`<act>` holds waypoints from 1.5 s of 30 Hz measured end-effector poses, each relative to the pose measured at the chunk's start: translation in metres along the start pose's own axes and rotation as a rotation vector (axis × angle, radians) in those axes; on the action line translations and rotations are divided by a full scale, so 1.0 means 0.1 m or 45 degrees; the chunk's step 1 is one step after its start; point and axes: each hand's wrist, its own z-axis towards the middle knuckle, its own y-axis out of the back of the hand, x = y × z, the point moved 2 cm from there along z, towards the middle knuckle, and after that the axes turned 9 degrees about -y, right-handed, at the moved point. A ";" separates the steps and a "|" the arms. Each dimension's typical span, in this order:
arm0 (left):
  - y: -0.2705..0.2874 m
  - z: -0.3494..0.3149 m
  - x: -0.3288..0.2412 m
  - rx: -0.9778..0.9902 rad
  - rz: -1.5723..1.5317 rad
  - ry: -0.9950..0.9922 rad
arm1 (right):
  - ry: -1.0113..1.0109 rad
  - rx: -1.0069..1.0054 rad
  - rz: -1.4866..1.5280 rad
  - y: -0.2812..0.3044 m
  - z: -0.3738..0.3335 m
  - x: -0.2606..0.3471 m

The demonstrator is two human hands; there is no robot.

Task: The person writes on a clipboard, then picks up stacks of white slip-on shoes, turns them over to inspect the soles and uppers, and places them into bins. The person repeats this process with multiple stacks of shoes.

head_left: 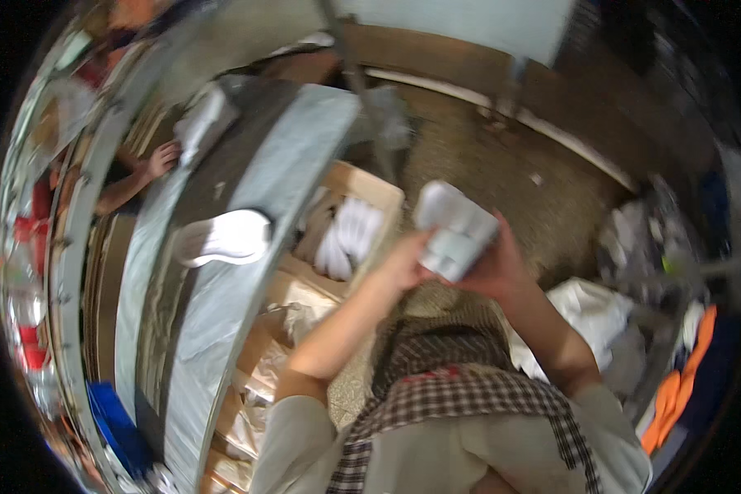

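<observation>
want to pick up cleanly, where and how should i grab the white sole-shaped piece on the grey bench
Probably by the broad rounded end of the white sole-shaped piece, from above on the right: it lies flat, with that end uncovered and nearest you. The left hand and right hand both hold a white bundle, so one would need freeing.

The bundle (454,235) at centre is white. Lower down, the apron (469,391) is checked dark brown and cream; cloth (675,399) at lower right is orange.
</observation>
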 end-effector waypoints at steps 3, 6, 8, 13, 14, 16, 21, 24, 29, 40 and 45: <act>-0.09 0.08 -0.13 -0.179 0.120 0.004 | -0.005 -0.084 0.103 -0.16 -0.08 0.03; -0.24 0.05 -0.21 -0.068 0.121 -0.048 | 0.028 -0.134 0.130 -0.30 -0.17 0.03; -0.33 0.01 -0.23 0.089 0.160 -0.063 | 0.055 -0.159 0.109 -0.35 -0.22 0.03; -0.41 -0.04 -0.20 -0.035 0.149 -0.050 | 0.036 -0.190 0.111 -0.33 -0.31 0.04; -0.44 -0.05 -0.20 0.011 0.148 -0.052 | 0.040 -0.216 0.104 -0.32 -0.32 0.04; -0.50 -0.08 -0.21 -0.020 0.129 -0.116 | 0.109 -0.176 -0.017 -0.30 -0.36 0.05; -0.72 -0.18 -0.29 0.014 0.144 -0.433 | 0.413 0.465 -0.299 -0.36 -0.50 0.04; -0.84 -0.22 -0.35 0.099 0.238 -0.568 | 0.725 0.616 -0.420 -0.43 -0.61 0.03; -0.91 -0.24 -0.37 0.300 0.167 -0.650 | 0.795 0.639 -0.522 -0.47 -0.75 0.01; -0.75 -0.22 -0.38 0.351 0.208 -0.707 | 0.956 0.379 -1.099 -0.28 -0.76 0.05; -0.66 -0.23 -0.39 0.314 0.389 -0.820 | 1.055 0.170 -1.561 -0.23 -0.79 0.12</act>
